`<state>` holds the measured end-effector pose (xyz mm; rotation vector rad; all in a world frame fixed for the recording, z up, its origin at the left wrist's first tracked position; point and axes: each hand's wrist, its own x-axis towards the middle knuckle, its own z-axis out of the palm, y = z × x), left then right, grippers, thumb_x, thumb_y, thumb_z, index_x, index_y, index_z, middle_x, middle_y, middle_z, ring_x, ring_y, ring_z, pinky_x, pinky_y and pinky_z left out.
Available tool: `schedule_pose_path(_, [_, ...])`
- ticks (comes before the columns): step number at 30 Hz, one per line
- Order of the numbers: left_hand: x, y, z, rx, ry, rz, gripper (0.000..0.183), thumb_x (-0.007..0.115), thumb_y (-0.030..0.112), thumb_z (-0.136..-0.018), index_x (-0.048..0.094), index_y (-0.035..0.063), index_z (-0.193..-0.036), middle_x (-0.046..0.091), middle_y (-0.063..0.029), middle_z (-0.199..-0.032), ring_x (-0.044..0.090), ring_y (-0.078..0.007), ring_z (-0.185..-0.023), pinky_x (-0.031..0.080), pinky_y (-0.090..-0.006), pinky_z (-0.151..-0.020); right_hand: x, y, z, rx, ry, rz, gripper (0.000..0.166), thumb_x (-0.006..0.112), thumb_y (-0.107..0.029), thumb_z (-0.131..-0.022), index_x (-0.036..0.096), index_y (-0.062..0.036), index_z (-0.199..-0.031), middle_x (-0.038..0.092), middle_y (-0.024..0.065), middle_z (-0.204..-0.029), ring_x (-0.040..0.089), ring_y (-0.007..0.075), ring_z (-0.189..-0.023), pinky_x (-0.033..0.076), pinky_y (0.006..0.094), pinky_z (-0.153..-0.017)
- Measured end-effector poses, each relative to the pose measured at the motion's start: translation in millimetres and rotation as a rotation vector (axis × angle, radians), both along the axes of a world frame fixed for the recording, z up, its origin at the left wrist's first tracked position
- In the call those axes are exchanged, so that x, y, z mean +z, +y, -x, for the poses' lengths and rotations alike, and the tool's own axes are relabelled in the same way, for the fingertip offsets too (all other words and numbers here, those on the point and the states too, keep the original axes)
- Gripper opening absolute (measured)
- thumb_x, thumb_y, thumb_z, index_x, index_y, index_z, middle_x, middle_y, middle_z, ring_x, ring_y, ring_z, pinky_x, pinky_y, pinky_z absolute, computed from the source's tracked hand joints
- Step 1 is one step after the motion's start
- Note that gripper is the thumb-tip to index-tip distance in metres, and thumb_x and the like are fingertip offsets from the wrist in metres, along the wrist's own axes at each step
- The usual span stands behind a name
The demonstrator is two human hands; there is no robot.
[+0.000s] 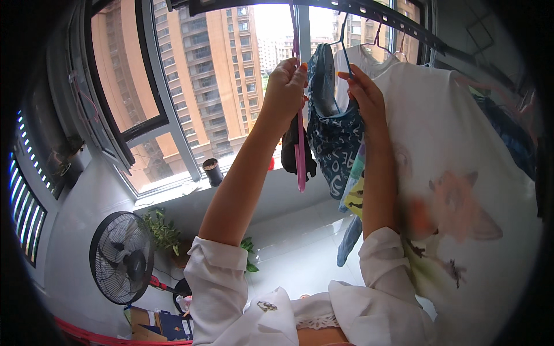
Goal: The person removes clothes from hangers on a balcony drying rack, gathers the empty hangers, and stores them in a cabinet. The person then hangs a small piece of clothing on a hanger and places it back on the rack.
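Observation:
Raised to the pink hanger (301, 151), my left hand (288, 84) has its fingers closed around it near the top. A black cloth item (291, 149) hangs behind that hanger. My right hand (365, 88) pinches the blue hanger (345, 43) between thumb and fingers. The hook of this hanger reaches up to the dark rail (368, 9). From it hangs a dark blue garment (335, 142) with white lettering-like print, between my two hands. Just right of my right forearm hangs a white T-shirt (458, 129) with an orange animal print.
More garments hang at the right (506, 125). A standing fan (122, 258) and potted plants (162, 231) are at the lower left, with cardboard boxes (149, 322) below. A dark pot (212, 171) stands on the windowsill before the windows.

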<state>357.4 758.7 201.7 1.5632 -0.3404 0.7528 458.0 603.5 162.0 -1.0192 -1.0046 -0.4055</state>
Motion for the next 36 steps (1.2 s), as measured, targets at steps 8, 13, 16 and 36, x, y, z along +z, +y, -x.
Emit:
schedule_pose_path(8, [17, -4, -37, -0.030, -0.136, -0.022, 0.033, 0.046, 0.016, -0.092, 0.049, -0.0014, -0.119, 0.050, -0.0015, -0.070, 0.046, -0.0058, -0.057, 0.043, -0.0205, -0.053, 19, 4, -68, 0.026, -0.136, -0.012, 0.038, 0.049, -0.008, -0.090, 0.048, -0.0036, -0.128, 0.063, 0.0079, -0.106, 0.044, 0.0030, -0.069, 0.038, 0.0164, -0.063])
schedule_pose_path(13, [24, -6, -60, -0.013, -0.171, -0.044, 0.032, 0.048, 0.018, -0.092, 0.050, -0.0005, -0.118, 0.050, -0.0008, -0.068, 0.046, -0.0054, -0.054, 0.043, -0.0199, -0.051, 21, 2, -100, 0.094, -0.171, -0.007, 0.040, 0.048, -0.006, -0.091, 0.045, -0.0048, -0.131, 0.060, 0.0112, -0.113, 0.045, 0.0036, -0.071, 0.040, 0.0161, -0.066])
schedule_pose_path(16, [27, -10, -70, -0.009, -0.141, -0.011, 0.032, 0.049, 0.018, -0.092, 0.050, -0.0002, -0.118, 0.050, -0.0001, -0.067, 0.045, -0.0047, -0.052, 0.043, -0.0198, -0.050, 20, 3, -115, 0.117, -0.194, 0.001, 0.042, 0.048, -0.005, -0.091, 0.044, -0.0053, -0.132, 0.058, 0.0126, -0.116, 0.046, 0.0038, -0.072, 0.040, 0.0160, -0.067])
schedule_pose_path(36, [27, 3, -93, -0.005, -0.139, 0.032, 0.032, 0.049, 0.020, -0.094, 0.050, -0.0003, -0.118, 0.050, 0.0007, -0.070, 0.044, -0.0026, -0.054, 0.044, -0.0187, -0.051, 6, 18, -100, 0.168, -0.016, 0.049, 0.040, 0.051, -0.013, -0.092, 0.044, -0.0083, -0.132, 0.060, 0.0087, -0.112, 0.050, 0.0053, -0.075, 0.043, 0.0188, -0.070])
